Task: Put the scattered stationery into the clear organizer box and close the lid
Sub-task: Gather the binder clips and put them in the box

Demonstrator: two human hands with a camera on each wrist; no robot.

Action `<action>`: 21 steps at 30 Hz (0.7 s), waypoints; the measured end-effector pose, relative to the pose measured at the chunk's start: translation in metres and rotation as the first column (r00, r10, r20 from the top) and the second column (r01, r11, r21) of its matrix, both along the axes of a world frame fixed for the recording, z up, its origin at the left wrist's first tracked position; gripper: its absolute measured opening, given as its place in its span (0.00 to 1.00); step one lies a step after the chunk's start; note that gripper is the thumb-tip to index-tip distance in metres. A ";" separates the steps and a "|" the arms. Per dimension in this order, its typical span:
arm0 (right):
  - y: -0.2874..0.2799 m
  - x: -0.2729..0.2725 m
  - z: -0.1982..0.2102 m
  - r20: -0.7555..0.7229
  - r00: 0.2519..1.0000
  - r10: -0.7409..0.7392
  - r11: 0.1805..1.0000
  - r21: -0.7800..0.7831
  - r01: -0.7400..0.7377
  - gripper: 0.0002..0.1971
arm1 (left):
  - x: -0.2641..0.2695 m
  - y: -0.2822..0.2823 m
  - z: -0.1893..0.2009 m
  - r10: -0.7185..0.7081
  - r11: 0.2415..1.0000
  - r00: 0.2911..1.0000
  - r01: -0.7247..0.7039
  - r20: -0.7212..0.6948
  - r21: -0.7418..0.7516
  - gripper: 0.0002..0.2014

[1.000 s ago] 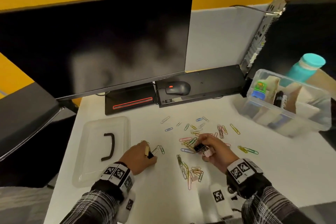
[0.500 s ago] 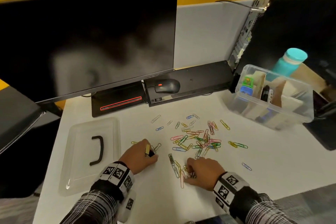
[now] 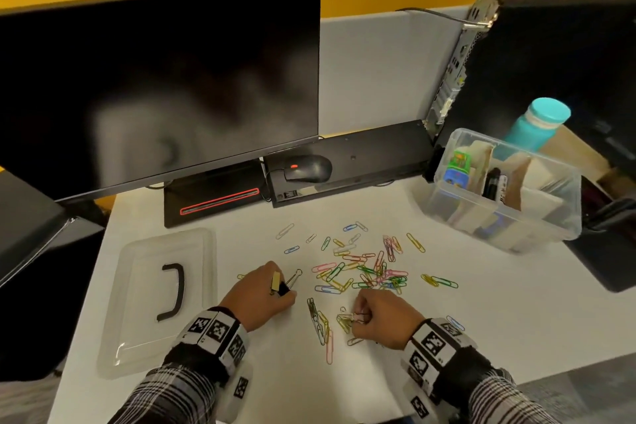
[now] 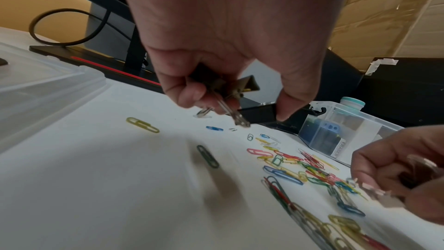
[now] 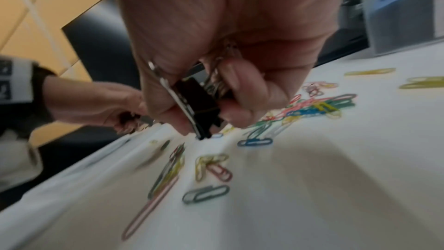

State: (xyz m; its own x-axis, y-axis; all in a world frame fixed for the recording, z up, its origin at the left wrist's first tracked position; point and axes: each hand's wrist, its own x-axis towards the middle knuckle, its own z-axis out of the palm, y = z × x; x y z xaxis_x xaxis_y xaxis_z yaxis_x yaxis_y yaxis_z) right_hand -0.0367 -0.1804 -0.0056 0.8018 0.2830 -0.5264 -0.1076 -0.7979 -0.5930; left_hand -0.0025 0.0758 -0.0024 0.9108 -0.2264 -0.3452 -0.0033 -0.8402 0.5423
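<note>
Dark monitor (image 3: pixel 158 79) at the back left, black mouse (image 3: pixel 307 168) sitting on a flat black unit, PC tower (image 3: pixel 550 72) right, teal bottle (image 3: pixel 538 124) behind.

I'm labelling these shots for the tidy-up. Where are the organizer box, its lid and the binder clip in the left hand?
organizer box (image 3: pixel 537 234): head view, front clear wall.
lid (image 3: pixel 144 286): head view, flat clear top beside the black handle.
binder clip (image 4: pixel 250 84): left wrist view, black body.
</note>
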 end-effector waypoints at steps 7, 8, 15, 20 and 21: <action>-0.052 0.013 0.012 -0.140 0.973 -0.183 0.942 0.257 0.214 0.06 | 0.011 -0.034 0.008 0.001 0.999 1.000 0.000 0.027 -0.037 0.12; -0.061 0.015 0.014 -0.145 0.967 -0.210 0.932 0.268 0.243 0.06 | 0.012 -0.041 0.009 -0.002 0.999 1.000 0.003 0.030 -0.050 0.12; -0.135 0.035 0.061 0.090 0.939 -0.332 0.909 0.296 0.293 0.08 | 0.028 -0.096 0.017 -0.015 0.994 0.999 0.018 0.031 -0.104 0.11; -0.223 0.067 0.116 0.445 0.668 -0.597 0.802 0.340 0.490 0.10 | 0.040 -0.145 0.026 -0.014 0.989 0.997 0.024 0.070 -0.148 0.11; -0.242 0.073 0.121 0.491 0.626 -0.606 0.792 0.302 0.530 0.10 | 0.042 -0.154 0.027 -0.012 0.988 0.997 0.023 0.074 -0.154 0.12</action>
